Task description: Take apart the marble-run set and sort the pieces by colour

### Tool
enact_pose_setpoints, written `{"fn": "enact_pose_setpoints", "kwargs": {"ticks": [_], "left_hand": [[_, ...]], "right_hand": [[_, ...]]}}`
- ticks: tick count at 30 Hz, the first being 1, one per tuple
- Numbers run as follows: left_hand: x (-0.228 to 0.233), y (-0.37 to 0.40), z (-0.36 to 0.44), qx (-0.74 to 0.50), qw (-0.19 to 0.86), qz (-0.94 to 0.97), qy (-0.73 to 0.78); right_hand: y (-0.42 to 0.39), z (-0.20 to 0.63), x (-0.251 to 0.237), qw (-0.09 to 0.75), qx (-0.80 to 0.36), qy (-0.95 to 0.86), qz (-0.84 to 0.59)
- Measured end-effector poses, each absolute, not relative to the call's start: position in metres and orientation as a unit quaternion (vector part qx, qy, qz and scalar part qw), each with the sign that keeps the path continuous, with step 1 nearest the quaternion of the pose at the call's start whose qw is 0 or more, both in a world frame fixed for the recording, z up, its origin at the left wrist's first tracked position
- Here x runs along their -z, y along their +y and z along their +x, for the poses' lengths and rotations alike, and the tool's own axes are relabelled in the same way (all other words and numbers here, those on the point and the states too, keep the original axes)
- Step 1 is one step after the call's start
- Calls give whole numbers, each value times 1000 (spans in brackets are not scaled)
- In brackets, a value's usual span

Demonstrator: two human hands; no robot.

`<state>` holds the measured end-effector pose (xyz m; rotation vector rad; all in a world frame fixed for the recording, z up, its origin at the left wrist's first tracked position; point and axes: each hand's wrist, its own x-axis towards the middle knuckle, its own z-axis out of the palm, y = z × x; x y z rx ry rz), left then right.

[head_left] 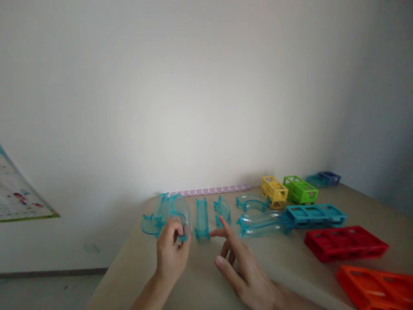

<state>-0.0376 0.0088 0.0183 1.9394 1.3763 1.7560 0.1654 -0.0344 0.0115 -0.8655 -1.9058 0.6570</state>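
My left hand is closed around the near end of a curved, see-through teal track piece. More teal track pieces lie just behind and to the left of it, partly overlapped in view. Between my hands a short straight teal track piece rests flat on the table. My right hand has its fingers apart and holds nothing. Its fingertips hover by the straight piece's near end and a small curved teal piece; whether they touch either cannot be made out.
Farther right lie a teal arc and a wavy teal track. Open-frame blocks stand on the table: yellow, green, blue, red, orange. A purple patterned strip runs along the wall.
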Motion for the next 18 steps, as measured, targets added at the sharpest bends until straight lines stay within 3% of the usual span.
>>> {"fn": "enact_pose_setpoints", "kwargs": {"ticks": [4,9,12,13,15,18], "left_hand": [[-16,-18,-13,-422,157,842,296],[-33,-14,-21,-351,138,877,297],[-42,9,-53,-438,-3,747,500],[-43,18,-67,-414,-50,694,588],[-41,30,-93,-267,-94,637,717],[-35,36,-123,-79,-53,615,783]], "right_hand": [[-35,167,-8,463,-245,-781,-341],[-32,167,-11,493,-205,-763,-365],[-31,168,-10,490,-189,-754,-395],[-31,168,-10,481,-193,-757,-398],[-31,168,-9,463,-208,-764,-398],[-33,168,-9,452,-218,-768,-399]]}}
